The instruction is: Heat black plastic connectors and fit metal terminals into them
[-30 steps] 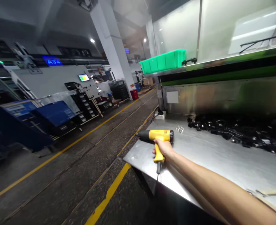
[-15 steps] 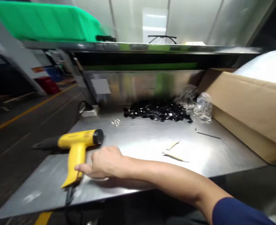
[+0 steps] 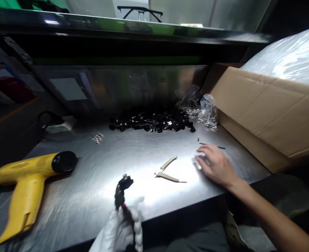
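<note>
Two hands of ours are beside the pliers (image 3: 169,177): on their left, our gloved left hand (image 3: 112,232) has its fingers closed around the cable (image 3: 127,212) below the black part (image 3: 124,184), and on their right our bare right hand (image 3: 219,166) has half-curled fingers, but whether they hold something we cannot tell. To handle it well, we think we should support the black part firmly and not pull its cable. Beyond the pliers, toward the right, clear bags (image 3: 208,117) contain small silver pieces, and farther right the cardboard box (image 3: 265,108) contains something bulky under clear plastic (image 3: 291,59).
</note>
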A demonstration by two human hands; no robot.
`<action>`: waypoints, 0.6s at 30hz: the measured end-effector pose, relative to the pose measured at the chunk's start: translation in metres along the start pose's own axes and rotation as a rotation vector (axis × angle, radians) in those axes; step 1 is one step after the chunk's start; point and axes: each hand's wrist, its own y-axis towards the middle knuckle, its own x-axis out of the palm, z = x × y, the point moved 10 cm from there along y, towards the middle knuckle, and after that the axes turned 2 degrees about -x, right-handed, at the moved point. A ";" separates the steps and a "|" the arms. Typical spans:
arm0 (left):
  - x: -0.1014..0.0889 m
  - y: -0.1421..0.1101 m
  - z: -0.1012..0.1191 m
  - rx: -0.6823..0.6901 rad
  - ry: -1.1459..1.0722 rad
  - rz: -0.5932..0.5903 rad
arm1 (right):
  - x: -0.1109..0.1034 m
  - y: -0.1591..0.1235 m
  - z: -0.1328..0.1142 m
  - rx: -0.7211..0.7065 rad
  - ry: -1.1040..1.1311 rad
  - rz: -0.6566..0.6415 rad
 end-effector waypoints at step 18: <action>-0.009 -0.061 -0.022 0.224 0.817 0.460 | 0.007 -0.009 0.011 0.330 0.235 -0.174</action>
